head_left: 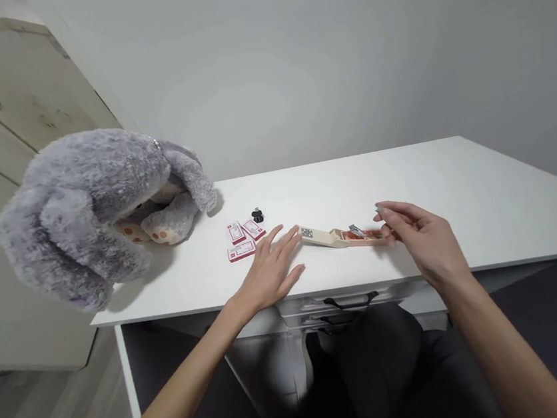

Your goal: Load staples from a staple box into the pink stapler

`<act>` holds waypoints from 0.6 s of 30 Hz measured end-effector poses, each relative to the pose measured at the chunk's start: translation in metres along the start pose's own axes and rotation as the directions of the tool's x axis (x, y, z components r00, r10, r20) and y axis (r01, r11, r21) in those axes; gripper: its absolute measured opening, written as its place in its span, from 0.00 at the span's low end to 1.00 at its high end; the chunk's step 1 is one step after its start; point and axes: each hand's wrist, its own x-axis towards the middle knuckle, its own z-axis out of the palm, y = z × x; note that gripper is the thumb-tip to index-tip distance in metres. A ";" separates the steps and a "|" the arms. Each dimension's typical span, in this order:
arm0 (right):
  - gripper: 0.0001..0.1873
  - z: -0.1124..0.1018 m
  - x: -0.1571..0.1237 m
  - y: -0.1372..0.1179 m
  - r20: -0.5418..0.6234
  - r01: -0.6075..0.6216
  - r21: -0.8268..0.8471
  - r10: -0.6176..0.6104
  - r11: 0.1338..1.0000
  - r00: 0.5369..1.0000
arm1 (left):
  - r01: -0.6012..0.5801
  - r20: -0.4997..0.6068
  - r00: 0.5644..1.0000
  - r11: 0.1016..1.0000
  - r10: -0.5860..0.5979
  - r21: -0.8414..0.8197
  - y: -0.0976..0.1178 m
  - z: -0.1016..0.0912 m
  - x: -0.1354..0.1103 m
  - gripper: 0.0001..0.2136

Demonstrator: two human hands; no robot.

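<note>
A stapler [318, 237] lies folded open on the desk, its beige part to the left and its orange-pink part to the right. Inside the right part, a metal piece [356, 230] sticks up at a slant. My left hand [268, 270] rests on the desk with its fingers spread, fingertips by the stapler's left end. Thumb and forefinger of my right hand [425, 239] pinch a small silvery strip [380, 209], perhaps staples, above the stapler's right end. The lower fingers of that hand are at this end; whether they grip it I cannot tell.
Several small red-and-white boxes [241, 249] lie left of the stapler, with a small black object [258, 215] behind them. A large grey plush toy [100, 189] sits on the left of the white desk [421, 179]. Drawers with black handles [352, 301] are below the front edge.
</note>
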 end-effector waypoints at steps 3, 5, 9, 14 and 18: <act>0.21 -0.006 0.002 0.006 0.029 0.052 -0.163 -0.048 0.985 0.998 | 0.006 0.031 0.999 1.000 -0.006 -0.013 -0.002 0.003 0.002 0.31; 0.19 -0.008 0.003 0.009 0.055 0.157 -0.322 -0.147 0.933 0.988 | 0.010 0.034 0.999 1.000 -0.010 -0.008 -0.004 0.004 0.001 0.29; 0.15 -0.012 0.009 0.012 0.211 0.427 -0.538 -0.374 0.727 0.903 | 0.010 0.063 0.998 1.000 -0.010 -0.005 -0.006 0.006 -0.001 0.27; 0.17 -0.017 0.021 0.020 0.452 0.656 -0.614 -0.486 0.439 0.748 | 0.019 0.158 0.987 1.000 -0.016 -0.014 -0.005 0.005 -0.001 0.24; 0.19 -0.015 0.026 0.027 0.496 0.694 -0.620 -0.502 0.367 0.708 | 0.030 0.182 0.983 0.999 -0.026 -0.021 -0.004 0.005 -0.001 0.24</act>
